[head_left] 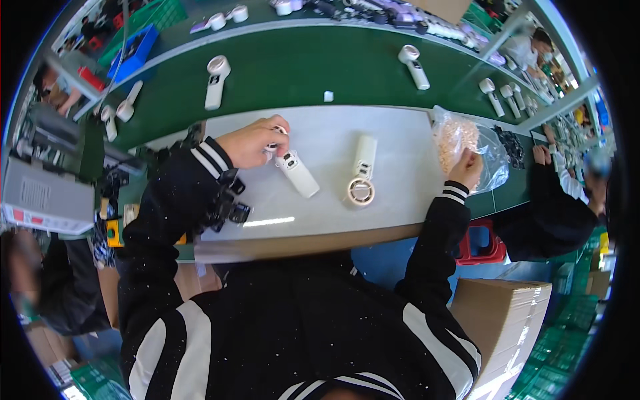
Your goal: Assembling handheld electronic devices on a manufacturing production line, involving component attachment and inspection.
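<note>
Over the left of the white work board [320, 220], my left hand [252, 145] is closed round the head of a white handheld fan [302, 177]. Its handle points toward the middle of the board, and my fingers hide most of the head. A second white handheld fan [363, 157] lies on the board to the right, its round grille toward me. My right hand [467, 169] is at a clear plastic bag [497, 157] of small pale orange pieces [459, 133]. Its fingertips are pinched together against the bag; what they hold, if anything, is too small to tell.
Beyond the board runs a green belt [300, 67] carrying several white fans [217, 81] and a small white block [328, 97]. Black clamp-like parts [230, 203] stand by my left forearm. Black pieces [512, 147] lie beside the bag. A co-worker's sleeve [550, 213] is at the right.
</note>
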A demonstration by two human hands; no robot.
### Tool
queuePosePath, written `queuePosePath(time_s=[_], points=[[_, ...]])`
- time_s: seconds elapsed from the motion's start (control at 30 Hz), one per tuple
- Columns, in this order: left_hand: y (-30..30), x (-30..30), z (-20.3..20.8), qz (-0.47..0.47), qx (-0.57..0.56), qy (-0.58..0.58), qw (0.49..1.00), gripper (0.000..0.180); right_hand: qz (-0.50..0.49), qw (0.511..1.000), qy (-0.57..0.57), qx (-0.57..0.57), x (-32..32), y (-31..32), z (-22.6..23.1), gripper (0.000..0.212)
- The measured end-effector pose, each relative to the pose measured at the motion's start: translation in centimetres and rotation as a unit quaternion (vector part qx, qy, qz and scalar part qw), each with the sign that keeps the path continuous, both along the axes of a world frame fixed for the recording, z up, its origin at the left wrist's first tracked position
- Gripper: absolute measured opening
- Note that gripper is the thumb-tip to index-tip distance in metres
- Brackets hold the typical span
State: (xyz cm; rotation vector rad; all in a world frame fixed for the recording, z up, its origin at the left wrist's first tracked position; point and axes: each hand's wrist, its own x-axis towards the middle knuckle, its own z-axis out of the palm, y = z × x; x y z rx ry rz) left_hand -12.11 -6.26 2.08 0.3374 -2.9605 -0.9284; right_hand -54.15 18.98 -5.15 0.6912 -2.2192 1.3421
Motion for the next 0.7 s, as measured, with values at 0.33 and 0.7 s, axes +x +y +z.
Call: queuePosePath(time_s=[0.33,0.7], points=[[0.8,8.1,-0.5,0.135,-0.022,0.02,0.99,0.024,0.512,0.792,-0.309,-0.119,24.8,-2.3,5.4,0.013],[4.4,11.1,-1.4,0.266,-0.148,-0.069,0.95,0.015,0.561,0.637,-0.526,-0.055,30.5,-4.4,2.0,0.015]])
